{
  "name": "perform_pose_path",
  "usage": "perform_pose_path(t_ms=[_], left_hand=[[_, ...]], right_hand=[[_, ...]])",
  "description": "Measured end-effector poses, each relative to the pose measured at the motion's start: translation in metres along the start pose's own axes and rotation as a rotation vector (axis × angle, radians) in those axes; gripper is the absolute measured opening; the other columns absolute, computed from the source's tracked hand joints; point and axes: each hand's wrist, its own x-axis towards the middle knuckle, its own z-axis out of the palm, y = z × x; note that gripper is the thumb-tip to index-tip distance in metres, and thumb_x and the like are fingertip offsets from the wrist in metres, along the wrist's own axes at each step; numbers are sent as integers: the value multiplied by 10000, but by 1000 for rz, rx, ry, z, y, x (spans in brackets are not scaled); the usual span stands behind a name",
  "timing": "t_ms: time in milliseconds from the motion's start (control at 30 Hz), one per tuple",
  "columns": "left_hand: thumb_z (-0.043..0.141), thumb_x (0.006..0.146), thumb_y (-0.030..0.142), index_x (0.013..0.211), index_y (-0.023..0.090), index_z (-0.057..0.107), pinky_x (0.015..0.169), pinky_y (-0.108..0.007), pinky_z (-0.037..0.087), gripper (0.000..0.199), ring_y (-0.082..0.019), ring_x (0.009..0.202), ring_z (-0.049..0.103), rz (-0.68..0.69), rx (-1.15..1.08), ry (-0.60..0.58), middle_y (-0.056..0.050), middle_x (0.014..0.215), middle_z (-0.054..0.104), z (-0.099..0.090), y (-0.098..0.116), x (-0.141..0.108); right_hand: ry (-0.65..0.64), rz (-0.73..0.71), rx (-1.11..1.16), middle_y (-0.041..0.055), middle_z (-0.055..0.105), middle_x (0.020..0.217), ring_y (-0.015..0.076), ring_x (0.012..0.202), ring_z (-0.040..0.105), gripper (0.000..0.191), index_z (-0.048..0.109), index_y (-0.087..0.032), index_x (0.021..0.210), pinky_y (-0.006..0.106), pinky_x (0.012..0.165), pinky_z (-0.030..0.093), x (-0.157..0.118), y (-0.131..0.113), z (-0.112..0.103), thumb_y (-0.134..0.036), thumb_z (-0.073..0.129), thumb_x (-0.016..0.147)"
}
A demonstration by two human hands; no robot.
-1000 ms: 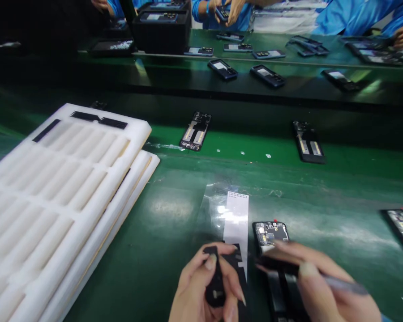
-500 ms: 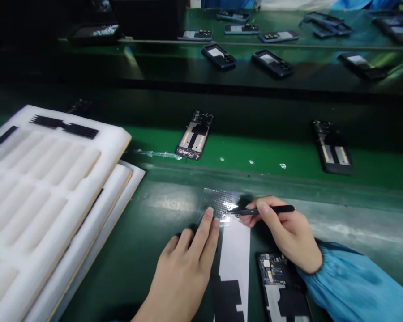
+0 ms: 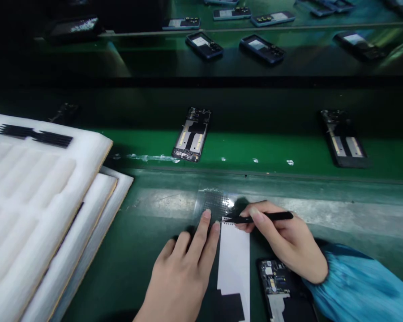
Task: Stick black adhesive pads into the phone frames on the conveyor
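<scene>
My left hand (image 3: 184, 268) lies with its fingers stretched out, fingertips pressing the lower edge of a clear sheet (image 3: 216, 201) with rows of small black dots. Black tweezers (image 3: 260, 218) are pinched in my right hand (image 3: 284, 239), their tips pointing left, close to my left fingertips. Under the tips runs the upper end of a white paper strip (image 3: 234, 257), where a few dark dots show. On the strip's lower part is a black cut-out sheet (image 3: 229, 306). An opened phone (image 3: 275, 286) with bare circuitry lies below my right hand, partly cut off by the frame.
White foam trays (image 3: 50, 192) with slots are stacked at the left. Two opened phones (image 3: 192, 134) (image 3: 344, 138) lie on the green strip beyond the bench edge. Several blue phone frames (image 3: 262, 48) rest on the shelf at the back.
The tweezer tips have moved from the dotted clear sheet down and left to the paper strip's top edge. My left hand stays pressed down. The camera view has shifted slightly.
</scene>
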Motion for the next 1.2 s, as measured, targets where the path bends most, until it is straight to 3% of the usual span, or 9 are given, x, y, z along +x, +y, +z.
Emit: perform_pose_path(t_ms=[200, 633, 733, 800, 867, 933, 1033, 1200], left_hand=[[422, 765, -33, 1442, 133, 501, 596, -370, 578, 702, -245, 834, 587, -9, 1, 37, -145, 1533, 487, -2, 1, 3], [404, 730, -100, 1387, 158, 547, 604, -352, 577, 720, -224, 807, 636, -53, -48, 72, -113, 1493, 540, 0, 1, 5], [359, 833, -81, 1366, 179, 526, 712, -351, 575, 617, -224, 907, 661, -173, -318, 224, -101, 1346, 663, -2, 3, 1], [352, 965, 36, 1379, 196, 465, 728, -301, 557, 458, -176, 859, 659, -376, -654, 265, -83, 1169, 718, -11, 7, -3], [359, 1044, 217, 1364, 217, 424, 567, -229, 489, 327, -102, 625, 572, -610, -1184, 160, -51, 1042, 699, -25, 13, -6], [376, 1053, 327, 1303, 221, 447, 433, -194, 344, 281, -51, 464, 392, -740, -1770, 18, -5, 887, 650, -40, 21, -9], [444, 1035, 340, 1222, 194, 512, 414, -172, 269, 247, -25, 423, 321, -678, -2251, -108, 48, 692, 529, -59, 30, -13], [565, 993, 357, 1241, 203, 566, 449, -166, 314, 291, -25, 465, 385, -571, -2427, -122, 24, 723, 565, -74, 38, -18]], right_hand=[[-9, -33, -17, 40, 751, 918, 124, 723, 742, 222, 696, -185, 938, 200, 700, 606, -1, 4, 0, -255, 507, 1032], [-5, -31, 23, 50, 776, 905, 146, 715, 758, 295, 724, -185, 871, 218, 711, 623, 2, 2, 4, -321, 513, 1027], [6, -27, 75, 70, 788, 919, 170, 744, 769, 368, 718, -186, 766, 245, 710, 637, 4, 4, 5, -373, 528, 1019], [25, -34, 100, 77, 794, 881, 185, 747, 775, 427, 717, -187, 713, 252, 688, 643, 5, -1, 3, -417, 525, 1018], [42, -47, 123, 76, 796, 851, 186, 730, 776, 459, 737, -190, 726, 246, 666, 645, 2, -14, -1, -438, 498, 1028], [61, -72, 139, 63, 798, 860, 174, 732, 778, 440, 761, -203, 780, 223, 665, 643, -7, -32, -6, -427, 484, 1038], [58, -151, 114, 16, 796, 869, 143, 777, 778, 311, 767, -250, 891, 164, 722, 625, -25, -60, -12, -377, 521, 1033], [6, -252, 91, -24, 793, 873, 109, 816, 775, 234, 730, -297, 971, 113, 783, 592, -40, -77, -10, -356, 515, 1042]])
